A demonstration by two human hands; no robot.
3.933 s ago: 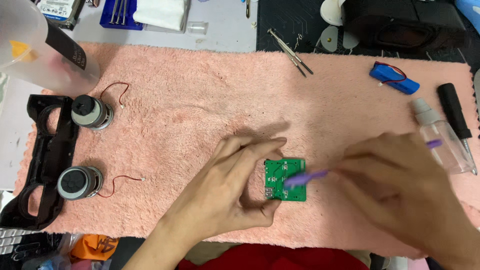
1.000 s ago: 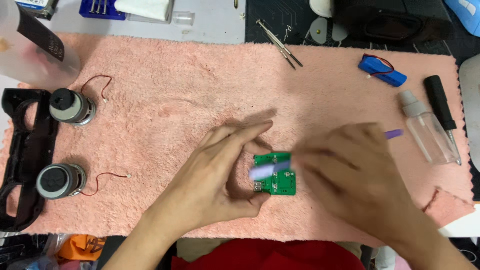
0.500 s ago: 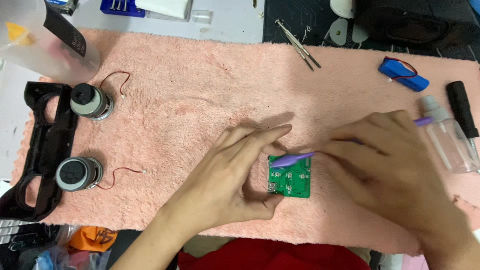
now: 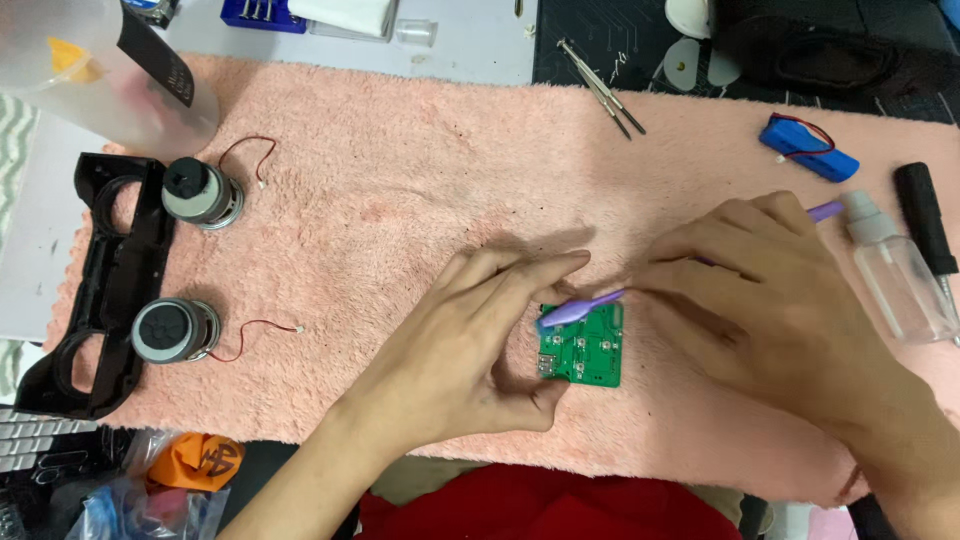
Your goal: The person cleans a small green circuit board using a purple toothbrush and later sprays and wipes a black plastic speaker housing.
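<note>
A small green circuit board (image 4: pixel 590 350) lies on the pink towel (image 4: pixel 400 200). My left hand (image 4: pixel 470 350) pinches the board's left side between thumb and fingers and keeps it flat. My right hand (image 4: pixel 780 300) grips a purple brush (image 4: pixel 580 310) like a pen. The brush head rests on the board's upper left corner, and the handle's end pokes out past my knuckles at the upper right.
Two round speaker drivers (image 4: pixel 200 192) (image 4: pixel 170 330) with red wires sit beside a black plastic frame (image 4: pixel 100 290) at the left. A blue battery pack (image 4: pixel 808 148), clear spray bottle (image 4: pixel 900 270), black-handled tool (image 4: pixel 925 230) and screwdrivers (image 4: pixel 600 85) lie at the back right. A translucent bottle (image 4: pixel 100 70) stands top left.
The brush head has swept back and forth over the board and now lies at its upper left. My left hand has kept its hold on the board throughout.
</note>
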